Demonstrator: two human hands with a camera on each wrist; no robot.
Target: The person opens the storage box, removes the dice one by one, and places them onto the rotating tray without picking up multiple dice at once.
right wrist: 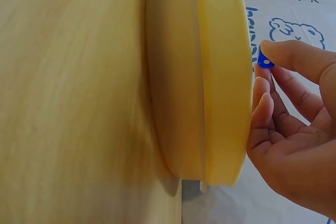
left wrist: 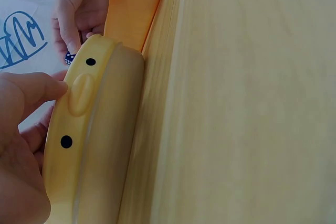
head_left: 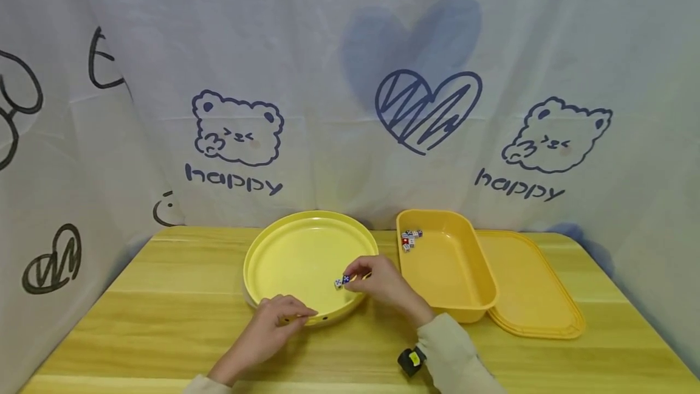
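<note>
A round yellow tray (head_left: 306,260) with a raised rim stands on the wooden table; two black dots and a beak-shaped bump (left wrist: 81,95) mark its front wall. My left hand (head_left: 276,321) holds the front rim beside that bump, between thumb and fingers. Over the right part of the tray, my right hand (head_left: 380,281) pinches a blue die (right wrist: 265,61) between thumb and forefinger. A white die (head_left: 338,283) sits right next to the blue one. In the right wrist view the other fingers are loosely bent by the tray's outer wall.
Right of the tray stands a deep orange-yellow box (head_left: 445,266), with several small dice (head_left: 410,239) in its far left corner. A flat yellow lid (head_left: 530,284) lies partly beneath the box. Behind the table hangs a printed white curtain (head_left: 328,78).
</note>
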